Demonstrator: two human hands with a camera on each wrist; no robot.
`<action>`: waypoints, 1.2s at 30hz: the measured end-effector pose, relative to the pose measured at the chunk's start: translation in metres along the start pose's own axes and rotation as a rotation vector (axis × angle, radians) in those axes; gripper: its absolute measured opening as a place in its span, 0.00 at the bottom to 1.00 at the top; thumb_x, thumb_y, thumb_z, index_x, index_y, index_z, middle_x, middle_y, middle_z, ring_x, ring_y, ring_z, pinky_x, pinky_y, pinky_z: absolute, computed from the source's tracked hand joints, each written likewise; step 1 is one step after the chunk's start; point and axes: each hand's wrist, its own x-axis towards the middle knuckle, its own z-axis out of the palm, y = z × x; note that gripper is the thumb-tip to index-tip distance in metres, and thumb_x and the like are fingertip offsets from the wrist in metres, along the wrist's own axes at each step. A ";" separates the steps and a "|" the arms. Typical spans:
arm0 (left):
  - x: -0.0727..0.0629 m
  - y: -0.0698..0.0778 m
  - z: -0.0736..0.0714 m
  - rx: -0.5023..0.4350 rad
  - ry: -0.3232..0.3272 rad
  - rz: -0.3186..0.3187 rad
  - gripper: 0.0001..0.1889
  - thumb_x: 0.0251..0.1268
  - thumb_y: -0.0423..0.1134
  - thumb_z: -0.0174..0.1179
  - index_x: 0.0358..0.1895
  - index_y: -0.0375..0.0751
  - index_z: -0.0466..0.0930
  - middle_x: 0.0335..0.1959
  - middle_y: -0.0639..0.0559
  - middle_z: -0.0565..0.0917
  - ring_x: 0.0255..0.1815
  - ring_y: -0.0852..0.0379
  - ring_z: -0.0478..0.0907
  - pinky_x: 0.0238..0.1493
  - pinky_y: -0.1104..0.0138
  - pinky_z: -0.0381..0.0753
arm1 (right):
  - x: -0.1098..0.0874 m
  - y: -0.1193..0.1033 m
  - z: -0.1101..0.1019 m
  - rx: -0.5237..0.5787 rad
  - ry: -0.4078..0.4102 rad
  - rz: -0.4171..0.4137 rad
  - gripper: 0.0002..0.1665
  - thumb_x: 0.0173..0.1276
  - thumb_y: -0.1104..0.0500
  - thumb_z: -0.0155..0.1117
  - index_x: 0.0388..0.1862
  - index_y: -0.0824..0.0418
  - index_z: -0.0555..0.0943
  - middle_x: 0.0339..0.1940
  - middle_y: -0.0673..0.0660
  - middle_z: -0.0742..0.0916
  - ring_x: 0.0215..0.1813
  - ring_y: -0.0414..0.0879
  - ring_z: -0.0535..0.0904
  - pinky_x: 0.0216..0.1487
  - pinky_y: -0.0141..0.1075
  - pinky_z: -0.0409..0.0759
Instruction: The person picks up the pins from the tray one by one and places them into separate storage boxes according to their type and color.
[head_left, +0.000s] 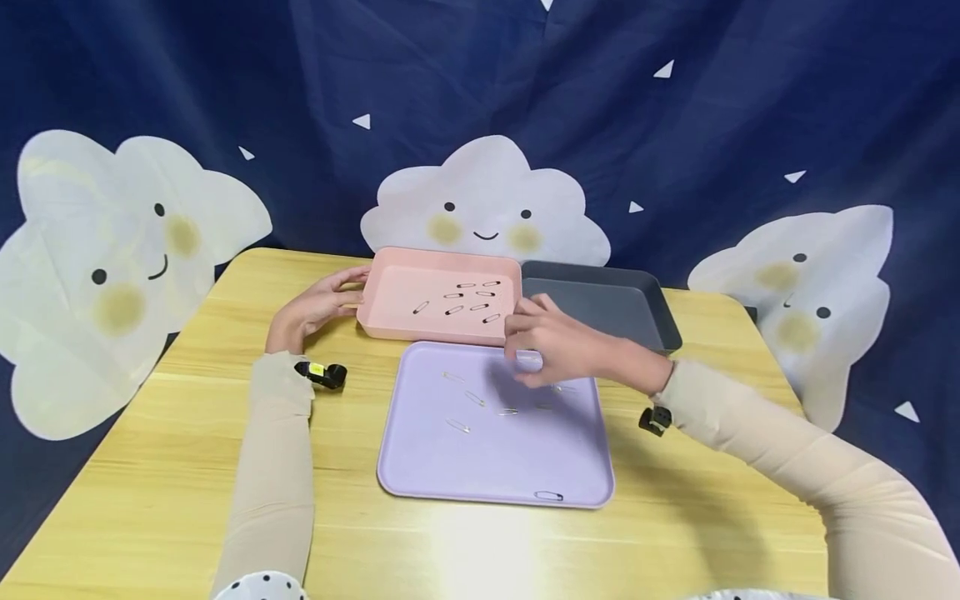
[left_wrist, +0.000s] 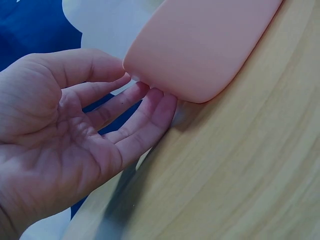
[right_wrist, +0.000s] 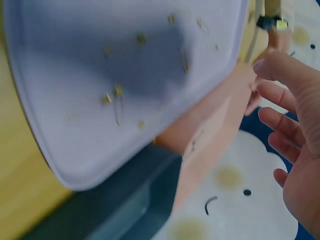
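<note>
My left hand (head_left: 318,302) is at the left end of the pink tray (head_left: 442,333), its fingertips against the outer wall (left_wrist: 185,55). Several black safety pins (head_left: 453,296) lie inside that tray. My right hand (head_left: 551,342) hovers over the far right part of the lilac tray (head_left: 487,467), near the pink tray's corner. Its fingers are loosely bent with nothing between them in the right wrist view. Gold safety pins (head_left: 474,398) are scattered over the lilac tray, partly under the hand's shadow. One black safety pin (head_left: 548,496) lies by its front edge.
A dark grey tray (head_left: 600,292) stands at the back right, beside the pink one. All the trays sit on a wooden table (head_left: 180,433). Behind it hangs a dark blue curtain (head_left: 450,75) with white clouds.
</note>
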 end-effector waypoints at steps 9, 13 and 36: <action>0.001 0.000 -0.003 -0.003 -0.007 0.006 0.35 0.79 0.28 0.48 0.83 0.38 0.45 0.84 0.39 0.49 0.73 0.50 0.64 0.54 0.74 0.79 | -0.025 -0.027 0.026 0.121 -0.092 -0.064 0.15 0.49 0.48 0.82 0.30 0.48 0.84 0.34 0.42 0.80 0.46 0.41 0.67 0.51 0.41 0.61; 0.000 0.001 -0.005 0.006 -0.002 -0.007 0.35 0.79 0.28 0.47 0.83 0.39 0.45 0.84 0.40 0.49 0.75 0.46 0.61 0.53 0.75 0.79 | -0.033 -0.036 0.035 0.124 -0.153 -0.079 0.16 0.48 0.44 0.82 0.29 0.47 0.84 0.34 0.41 0.80 0.45 0.39 0.65 0.51 0.39 0.61; 0.002 0.005 -0.001 0.025 0.008 -0.029 0.36 0.78 0.30 0.51 0.83 0.42 0.47 0.82 0.38 0.52 0.76 0.44 0.60 0.51 0.75 0.79 | -0.057 -0.055 0.054 0.116 -0.290 -0.078 0.21 0.43 0.39 0.82 0.26 0.45 0.80 0.34 0.41 0.79 0.44 0.38 0.64 0.52 0.38 0.60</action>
